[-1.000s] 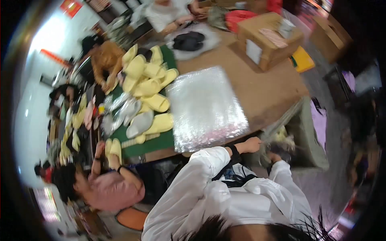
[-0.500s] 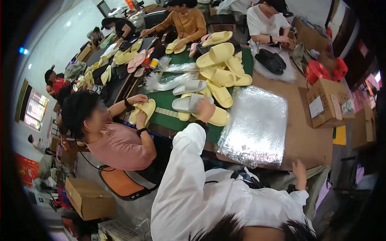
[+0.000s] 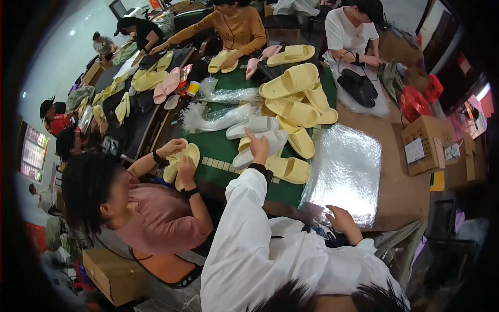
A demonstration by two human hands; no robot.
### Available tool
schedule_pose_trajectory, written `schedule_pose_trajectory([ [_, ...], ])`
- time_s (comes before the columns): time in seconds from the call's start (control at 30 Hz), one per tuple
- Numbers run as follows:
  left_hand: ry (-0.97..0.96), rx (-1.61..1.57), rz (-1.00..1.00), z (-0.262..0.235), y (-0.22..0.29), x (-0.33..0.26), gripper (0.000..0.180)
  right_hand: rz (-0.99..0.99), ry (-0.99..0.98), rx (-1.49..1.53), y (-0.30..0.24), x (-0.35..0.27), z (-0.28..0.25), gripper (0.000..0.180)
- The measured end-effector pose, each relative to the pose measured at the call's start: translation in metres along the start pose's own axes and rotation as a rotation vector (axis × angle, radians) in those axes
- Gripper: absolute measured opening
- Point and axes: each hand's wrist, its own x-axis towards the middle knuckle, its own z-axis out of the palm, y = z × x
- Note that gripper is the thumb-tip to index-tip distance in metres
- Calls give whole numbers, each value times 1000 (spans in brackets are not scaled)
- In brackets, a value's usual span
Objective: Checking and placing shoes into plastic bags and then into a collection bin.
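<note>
Left hand: the left hand [image 3: 258, 147] reaches out over the green mat [image 3: 223, 151], fingers loosely bent and closing on no object, fingertips on or just above a white slipper [image 3: 260, 141]; whether they touch is unclear.
White slipper: pale, soft-looking, lying flat near the middle of the mat, one of a small cluster of white ones beside the yellow heap.
Right hand: the right hand [image 3: 338, 217] rests spread and relaxed at the near edge of the worktop, fingers on the near edge of the silver sheet [image 3: 345, 171], gripping nothing.
Silver sheet: crinkled, shiny, roughly square, flat on the brown worktop [image 3: 405, 192] right of the mat.
Yellow slippers: a pile of yellow slippers [image 3: 296, 99] on the far part of the mat; one single yellow slipper [image 3: 287, 169] lies just right of the left hand, at the mat's near edge.
Clear bags: crumpled clear plastic bags [image 3: 218, 112] on the left part of the mat.
Boxes: a brown cardboard box [image 3: 423, 143] with a white label on its side stands at the right edge of the worktop; its contents do not show. Another cardboard box [image 3: 112, 270] sits on the floor at lower left, closed.
Red basket: a red basket [image 3: 418, 99] at the far right corner, contents unclear.
Neighbour: a person in a pink shirt [image 3: 156, 218] to the left holds a yellow slipper pair [image 3: 182, 158] in both hands.
</note>
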Motion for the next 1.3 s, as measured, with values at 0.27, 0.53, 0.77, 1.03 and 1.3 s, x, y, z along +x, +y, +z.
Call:
schedule_pose_trajectory([
  [0.27, -193, -400, -124, 15, -52, 74, 89, 98, 54, -34, -3, 1, 0, 31],
  [0.53, -298, -383, 78, 3, -48, 47, 45, 62, 65, -34, 3, 3, 6, 28],
  [0.77, -471, -659, 54, 12, 30, -53, 42, 28, 49, 126, 4, 13, -10, 48],
  [1.03, -847, -844, -355, 92, 84, -213, 47, -14, 388, 711, 44, 26, -10, 83],
  [1.3, -1116, -584, -156, 127, 88, -303, 59, 256, 781, 794, 149, -2, -47, 77],
])
